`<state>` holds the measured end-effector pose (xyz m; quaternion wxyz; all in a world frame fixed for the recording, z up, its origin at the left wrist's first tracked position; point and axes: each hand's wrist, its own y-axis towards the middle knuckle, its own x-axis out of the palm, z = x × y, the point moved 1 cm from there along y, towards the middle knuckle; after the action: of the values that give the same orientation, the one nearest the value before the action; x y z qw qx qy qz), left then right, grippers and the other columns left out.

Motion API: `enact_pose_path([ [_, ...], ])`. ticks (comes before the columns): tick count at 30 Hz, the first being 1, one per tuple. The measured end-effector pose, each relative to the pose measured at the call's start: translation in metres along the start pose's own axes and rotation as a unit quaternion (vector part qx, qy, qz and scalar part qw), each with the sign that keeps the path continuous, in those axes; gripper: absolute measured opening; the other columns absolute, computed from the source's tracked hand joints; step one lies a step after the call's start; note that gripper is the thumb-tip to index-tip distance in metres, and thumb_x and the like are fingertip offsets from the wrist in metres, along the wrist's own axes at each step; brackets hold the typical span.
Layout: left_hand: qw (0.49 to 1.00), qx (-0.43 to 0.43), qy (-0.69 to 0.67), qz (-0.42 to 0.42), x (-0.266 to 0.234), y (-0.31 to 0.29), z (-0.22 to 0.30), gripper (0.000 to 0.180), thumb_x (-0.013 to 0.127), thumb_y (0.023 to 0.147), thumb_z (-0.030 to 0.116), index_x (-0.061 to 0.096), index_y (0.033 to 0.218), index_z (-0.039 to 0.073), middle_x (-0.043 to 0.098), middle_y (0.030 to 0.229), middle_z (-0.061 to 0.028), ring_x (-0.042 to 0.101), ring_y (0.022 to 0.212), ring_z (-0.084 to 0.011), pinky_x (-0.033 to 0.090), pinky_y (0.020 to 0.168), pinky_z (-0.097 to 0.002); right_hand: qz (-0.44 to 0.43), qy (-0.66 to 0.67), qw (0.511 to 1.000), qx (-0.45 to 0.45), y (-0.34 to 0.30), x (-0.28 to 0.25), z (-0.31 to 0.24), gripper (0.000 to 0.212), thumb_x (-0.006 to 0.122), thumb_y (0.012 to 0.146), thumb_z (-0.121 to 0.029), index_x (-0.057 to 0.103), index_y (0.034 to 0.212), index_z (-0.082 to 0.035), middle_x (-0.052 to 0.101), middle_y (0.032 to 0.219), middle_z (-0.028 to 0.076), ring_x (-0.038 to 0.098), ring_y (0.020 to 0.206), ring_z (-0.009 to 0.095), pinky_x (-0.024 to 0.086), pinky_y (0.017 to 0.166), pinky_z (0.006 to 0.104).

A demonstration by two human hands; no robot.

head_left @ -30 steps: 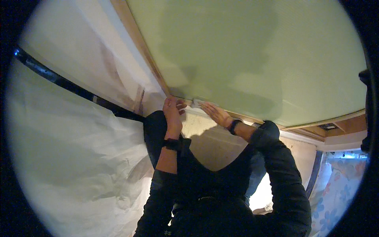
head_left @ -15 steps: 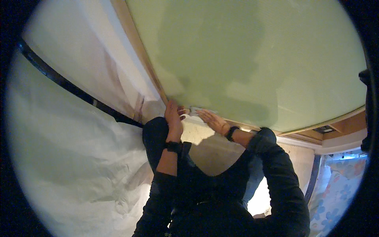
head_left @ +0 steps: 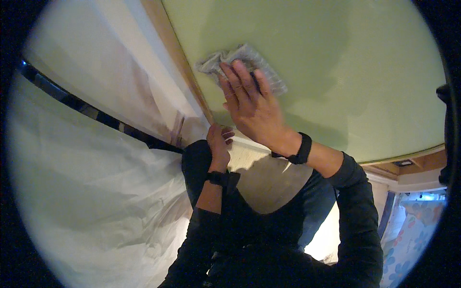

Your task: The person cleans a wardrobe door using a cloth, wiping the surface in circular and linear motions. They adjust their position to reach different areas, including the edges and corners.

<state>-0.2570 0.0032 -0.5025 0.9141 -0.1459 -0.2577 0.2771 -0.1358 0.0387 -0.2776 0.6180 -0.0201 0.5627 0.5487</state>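
Note:
My right hand (head_left: 252, 108) lies over a grey textured cloth (head_left: 269, 72), its fingers pressing the cloth against a large pale-green panel (head_left: 374, 81). Creases bunch the cloth at its left end. My left hand (head_left: 219, 144) rests by the panel's lower left corner, close to the wooden strip (head_left: 175, 53) that runs up the side. Its fingers are loosely bent and a little apart, with nothing visible in them. Black bands circle both wrists.
Translucent white sheeting (head_left: 105, 192) hangs on the left, crossed by a dark curved strip (head_left: 81, 103). An opening in the wooden frame (head_left: 422, 161) shows at the lower right, above a flower-patterned curtain (head_left: 413, 235). My bent knees flank the space below the panel.
My right hand has moved up from the panel's lower edge onto the panel, carrying the cloth with it. The left hand has stayed by the corner, shifting only slightly.

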Motion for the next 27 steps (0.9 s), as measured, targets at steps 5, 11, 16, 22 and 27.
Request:
enact_pose_path([
  [5,1.000,-0.011,0.006,0.013,0.004,0.000,0.002,0.025,0.048,0.101,0.032,0.052,0.114,0.011,0.067,0.085,-0.0066,0.064,0.067,-0.0170,0.044,0.055,-0.0290,-0.115,0.182,0.976,-0.040,-0.075,0.109,-0.025,0.060,0.051,0.090,-0.019,0.040,0.145,0.000,0.033,0.155,0.012,0.036,0.141,0.023,0.028,0.115,0.0314],
  [11,1.000,-0.025,0.004,0.000,-0.001,0.011,-0.012,0.023,0.048,0.101,0.031,0.053,0.112,0.012,0.069,0.083,-0.0063,0.065,0.067,-0.0161,0.045,0.054,-0.0281,-0.220,0.013,0.951,-0.215,-0.202,0.183,-0.040,0.061,0.047,0.092,-0.018,0.031,0.147,0.005,0.026,0.158,0.012,0.030,0.144,0.020,0.028,0.117,0.0324],
  [16,0.998,-0.028,0.059,-0.024,0.000,0.009,-0.012,0.021,0.050,0.100,0.028,0.055,0.110,0.010,0.069,0.088,-0.0070,0.066,0.069,-0.0166,0.047,0.056,-0.0282,-0.164,0.098,0.972,-0.134,-0.190,0.133,-0.002,0.059,0.049,0.091,-0.019,0.039,0.145,0.001,0.033,0.156,0.010,0.031,0.144,0.022,0.028,0.116,0.0330],
  [22,0.986,-0.032,0.112,-0.119,0.029,-0.009,-0.007,0.014,0.057,0.094,0.019,0.060,0.101,0.007,0.069,0.088,-0.0070,0.066,0.072,-0.0171,0.048,0.059,-0.0284,0.050,0.007,0.999,0.008,-0.084,0.011,0.036,0.055,0.050,0.087,-0.021,0.049,0.141,-0.007,0.045,0.149,0.007,0.038,0.139,0.019,0.028,0.115,0.0360],
  [27,0.994,0.083,0.039,-0.053,0.025,-0.004,-0.021,0.011,0.060,0.092,0.017,0.062,0.096,0.007,0.067,0.081,-0.0051,0.064,0.068,-0.0159,0.048,0.059,-0.0280,-0.037,0.088,0.994,-0.043,-0.107,0.045,0.018,0.052,0.048,0.089,-0.018,0.050,0.138,-0.001,0.042,0.151,0.009,0.035,0.141,0.021,0.028,0.115,0.0351],
])
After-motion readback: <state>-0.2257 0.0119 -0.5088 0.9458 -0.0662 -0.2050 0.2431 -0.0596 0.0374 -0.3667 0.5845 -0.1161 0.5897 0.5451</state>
